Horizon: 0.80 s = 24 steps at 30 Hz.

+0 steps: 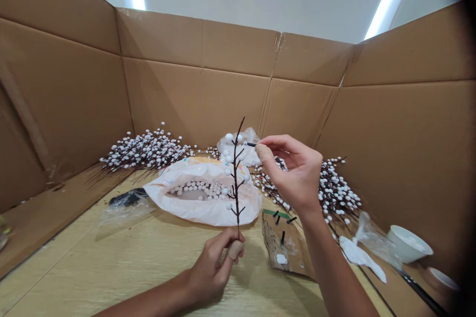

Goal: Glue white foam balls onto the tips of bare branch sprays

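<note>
Thin dark-brown twig with white beads [235, 183]: upright before open white plastic bag [201, 213]; probably light, springy, beads easily dislodged; best held by bare lower stem. Left grip [213, 262]: pinched closed there. Right grip [299, 173]: pinching slim black stick [251, 144], above bag.

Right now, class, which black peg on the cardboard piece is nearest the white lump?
The front peg, just behind the white lump; the other three sit back near the green strip.
</note>
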{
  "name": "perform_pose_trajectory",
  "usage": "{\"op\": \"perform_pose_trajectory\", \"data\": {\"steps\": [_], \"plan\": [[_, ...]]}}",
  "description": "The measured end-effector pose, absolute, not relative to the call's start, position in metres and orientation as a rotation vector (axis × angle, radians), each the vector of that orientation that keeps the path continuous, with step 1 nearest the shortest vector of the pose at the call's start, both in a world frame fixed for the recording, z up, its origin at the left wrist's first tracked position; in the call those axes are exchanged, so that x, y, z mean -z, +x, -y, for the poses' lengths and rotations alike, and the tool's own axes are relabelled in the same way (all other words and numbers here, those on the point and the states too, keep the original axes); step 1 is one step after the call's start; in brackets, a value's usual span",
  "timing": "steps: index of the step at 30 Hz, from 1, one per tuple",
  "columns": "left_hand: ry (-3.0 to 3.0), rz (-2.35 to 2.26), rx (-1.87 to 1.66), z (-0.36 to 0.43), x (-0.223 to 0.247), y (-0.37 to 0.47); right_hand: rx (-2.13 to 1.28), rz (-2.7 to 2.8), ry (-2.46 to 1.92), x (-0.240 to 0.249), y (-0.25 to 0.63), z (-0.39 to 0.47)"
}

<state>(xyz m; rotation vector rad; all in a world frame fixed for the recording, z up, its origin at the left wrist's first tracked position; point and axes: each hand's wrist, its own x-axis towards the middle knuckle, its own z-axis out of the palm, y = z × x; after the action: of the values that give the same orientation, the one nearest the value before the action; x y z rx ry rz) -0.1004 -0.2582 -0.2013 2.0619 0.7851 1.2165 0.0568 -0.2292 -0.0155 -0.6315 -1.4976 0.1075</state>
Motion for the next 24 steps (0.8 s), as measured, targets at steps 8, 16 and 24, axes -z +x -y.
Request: {"op": "perform_pose_trajectory", "data": {"steps": [8,16,24], "plan": [[2.07,-0.797,-1.193,0.259,0.199,-0.101,-0.09,1.415,-0.645,0.01,0.068,0.227],[2.142,-0.797,-1.098,0.26,0.195,-0.1,-0.06,1.267,-0.49,0.0,0.077,0.244],[2.196,-0.772,-1.089,0.259,0.193,-0.1,-0.098,1.305,-0.496,0.001,0.077,0.239]]}}
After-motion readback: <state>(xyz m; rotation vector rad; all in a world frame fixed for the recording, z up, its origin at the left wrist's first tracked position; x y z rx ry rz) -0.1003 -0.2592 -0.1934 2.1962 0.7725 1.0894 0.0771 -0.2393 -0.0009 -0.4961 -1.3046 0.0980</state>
